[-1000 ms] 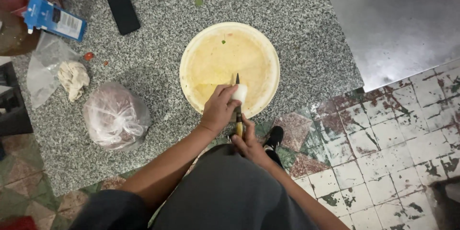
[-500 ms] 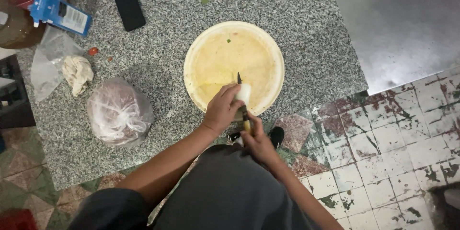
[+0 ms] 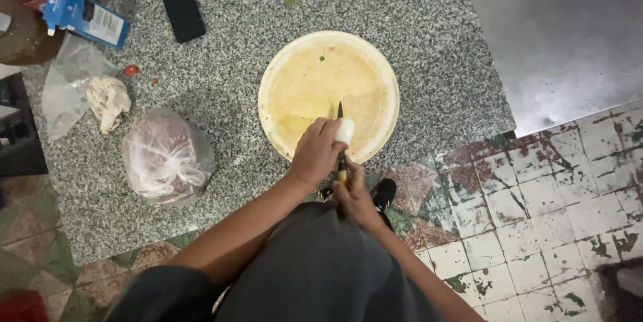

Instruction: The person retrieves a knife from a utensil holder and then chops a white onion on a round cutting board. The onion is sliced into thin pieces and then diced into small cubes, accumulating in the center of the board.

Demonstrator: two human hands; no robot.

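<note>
Knife [image 3: 340, 136] blade cuts pale white piece [image 3: 345, 131] over round board [image 3: 375, 67].

A kitchen: granite counter [image 3: 415, 7], round chopping board [image 3: 295, 87], bagged food [image 3: 164, 158].

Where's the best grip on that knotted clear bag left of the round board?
Probably the bunched plastic at the top of the clear bag, coming from above. The bag sits as a soft round lump on the granite counter, free of both hands, so its sides give no firm edge; the gathered film does.
</note>
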